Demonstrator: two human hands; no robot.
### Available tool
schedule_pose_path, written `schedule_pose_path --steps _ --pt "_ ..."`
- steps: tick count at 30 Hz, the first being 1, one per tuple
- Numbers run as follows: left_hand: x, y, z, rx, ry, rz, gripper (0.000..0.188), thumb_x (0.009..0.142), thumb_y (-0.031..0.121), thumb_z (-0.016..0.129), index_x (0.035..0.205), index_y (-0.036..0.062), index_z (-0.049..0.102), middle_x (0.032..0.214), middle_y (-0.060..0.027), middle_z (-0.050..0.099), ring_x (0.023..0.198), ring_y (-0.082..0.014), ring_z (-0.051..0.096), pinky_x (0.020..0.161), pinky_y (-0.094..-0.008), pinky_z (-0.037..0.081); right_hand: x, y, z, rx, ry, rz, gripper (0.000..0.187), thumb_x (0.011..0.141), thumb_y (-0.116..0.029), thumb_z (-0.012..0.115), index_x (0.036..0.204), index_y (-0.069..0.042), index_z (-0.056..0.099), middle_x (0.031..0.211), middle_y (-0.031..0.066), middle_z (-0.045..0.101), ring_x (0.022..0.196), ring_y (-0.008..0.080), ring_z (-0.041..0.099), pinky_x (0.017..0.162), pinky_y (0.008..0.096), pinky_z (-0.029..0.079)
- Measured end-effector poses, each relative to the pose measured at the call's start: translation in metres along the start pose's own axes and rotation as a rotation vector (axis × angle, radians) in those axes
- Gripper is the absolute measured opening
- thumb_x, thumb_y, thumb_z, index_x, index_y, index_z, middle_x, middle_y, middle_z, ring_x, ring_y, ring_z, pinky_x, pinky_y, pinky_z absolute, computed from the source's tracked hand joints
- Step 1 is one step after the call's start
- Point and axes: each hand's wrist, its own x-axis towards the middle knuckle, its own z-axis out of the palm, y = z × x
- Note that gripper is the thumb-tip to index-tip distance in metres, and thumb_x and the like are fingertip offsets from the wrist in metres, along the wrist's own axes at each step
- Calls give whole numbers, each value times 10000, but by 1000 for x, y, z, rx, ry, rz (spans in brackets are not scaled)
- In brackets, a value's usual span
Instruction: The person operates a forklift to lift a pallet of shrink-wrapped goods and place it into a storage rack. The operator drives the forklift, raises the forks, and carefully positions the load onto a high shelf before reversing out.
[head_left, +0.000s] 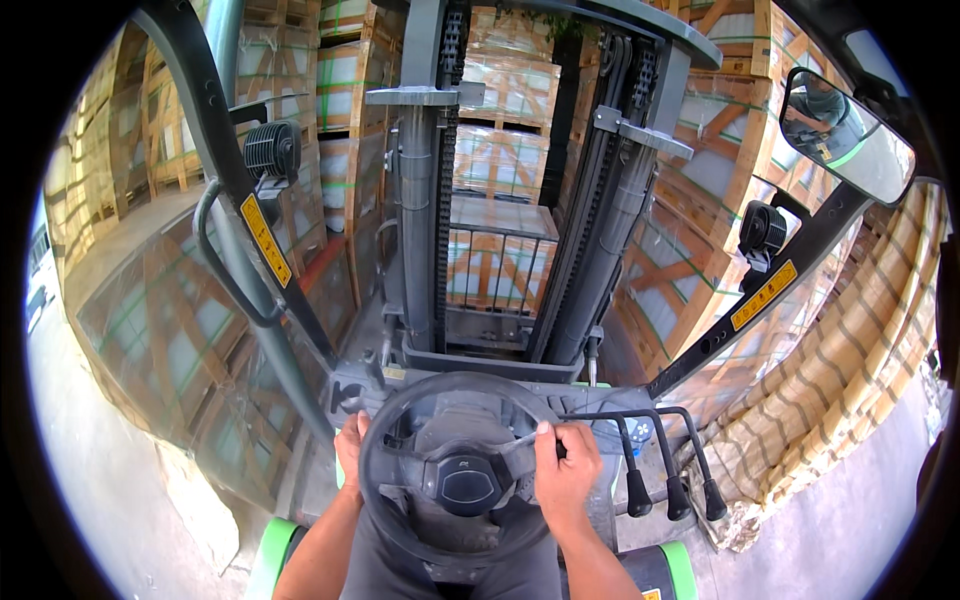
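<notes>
The right hand [567, 470] is curled closed on the right side of the black steering wheel [468, 384]; the left hand [350, 445] is at the left side of the rim, partly hidden, so I cannot tell whether its fingers close around it. A pale grey floor [130, 500] shows at both sides of the vehicle, and stacks rise close to left and right of its upright mast [415, 230]. Slatted wooden crates [655, 300], many bound with green straps and some under clear film, fill these stacks and stand beyond the mast too; pale contents [728, 30] show between the slats. Striped tan sheeting [835, 345] hangs along the right. The wheel lies between the two hands, above the person's lap, with three black-knobbed levers [677, 500] just beyond the right hand, to its right.
</notes>
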Motion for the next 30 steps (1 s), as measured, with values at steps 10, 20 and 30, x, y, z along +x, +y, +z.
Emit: schedule_pose_path --steps 10,20,30 --pt "29 -23 14 201 -99 152 410 982 309 562 719 -4 534 662 -237 537 572 -373 476 583 -446 416 26 21 29 28 -7 -52 179 811 -42 725 725 6 576 716 121 603 646 299 566 584 393 447" --pt "22 -37 35 183 61 159 425 985 312 542 711 -12 550 640 -249 522 542 -383 432 556 -461 397 36 42 33 26 -54 -23 169 835 -76 717 743 1 598 739 119 619 678 299 581 619 375 462" --pt "19 -32 34 162 85 160 415 992 282 532 711 -24 540 630 -250 514 539 -394 437 547 -454 395 34 64 -74 -379 -212 -36 280 833 -135 695 1068 -15 599 1038 170 629 983 378 580 879 467 457"
